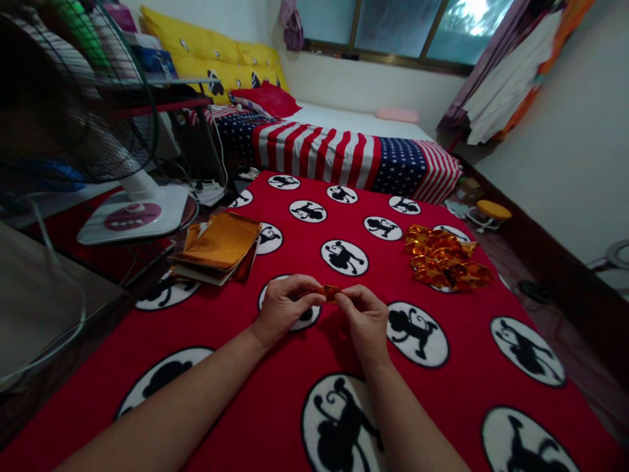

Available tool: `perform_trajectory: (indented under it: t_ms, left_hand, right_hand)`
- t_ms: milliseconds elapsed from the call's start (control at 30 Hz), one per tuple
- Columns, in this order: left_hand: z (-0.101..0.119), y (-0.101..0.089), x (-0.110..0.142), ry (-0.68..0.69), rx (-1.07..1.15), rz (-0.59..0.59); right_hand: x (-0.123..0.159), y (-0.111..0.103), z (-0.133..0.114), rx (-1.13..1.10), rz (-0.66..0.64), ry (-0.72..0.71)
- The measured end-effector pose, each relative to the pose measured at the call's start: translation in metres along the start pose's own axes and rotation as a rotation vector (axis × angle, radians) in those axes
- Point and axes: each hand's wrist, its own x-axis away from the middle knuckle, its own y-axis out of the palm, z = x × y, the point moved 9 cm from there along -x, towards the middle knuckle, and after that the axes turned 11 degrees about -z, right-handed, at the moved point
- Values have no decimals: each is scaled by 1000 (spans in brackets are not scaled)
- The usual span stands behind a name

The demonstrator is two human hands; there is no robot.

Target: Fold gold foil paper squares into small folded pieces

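Between my two hands is a small folded piece of shiny orange-gold paper (331,293), held above the red cloth. My left hand (287,305) pinches its left end between thumb and fingers. At its right end, my right hand (363,314) grips it the same way. To the left lies a stack of flat gold paper sheets (221,239), with paler sheets beneath. Over on the right is a pile of shiny folded gold paper pieces (442,259). How the held paper is folded is partly covered by my fingertips.
A red cloth with monkey prints (275,393) covers the surface under my hands. A white fan (137,210) stands at the left, near cables. Behind is a bed with a stars-and-stripes cover (319,149). A yellow-topped stool (494,210) is at the right.
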Motion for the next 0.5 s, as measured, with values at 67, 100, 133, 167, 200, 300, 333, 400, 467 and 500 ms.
perform_trajectory:
  t_ms: [67,100,133,167,200,300,333,400,467,500]
  left_hand:
    - [-1,2,0,-14,18,-13]
    - [-3,2,0,-25,33,-14]
    - [-5,2,0,-38,54,-8]
    - [-8,2,0,-53,81,0]
    - [-12,2,1,-68,109,11]
    - [-18,1,2,-105,144,28]
    - [-19,1,2,-113,134,29]
    - [-19,0,2,-123,124,32]
    - [-19,0,2,-129,138,38]
    - [-19,0,2,-130,145,43]
  right_hand:
    - [0,-2,0,-3,12,-5]
    - [0,-2,0,-3,17,-9]
    - [1,-3,0,-3,22,-12]
    - [1,-3,0,-3,26,-15]
    - [1,-3,0,-3,26,-17]
    - [1,-1,-3,-16,22,-22]
    - [0,-1,-3,-18,21,-22]
    - [0,-1,-5,-15,20,-24]
    - [0,0,-5,-13,14,-19]
    - [0,0,-4,-15,11,-17]
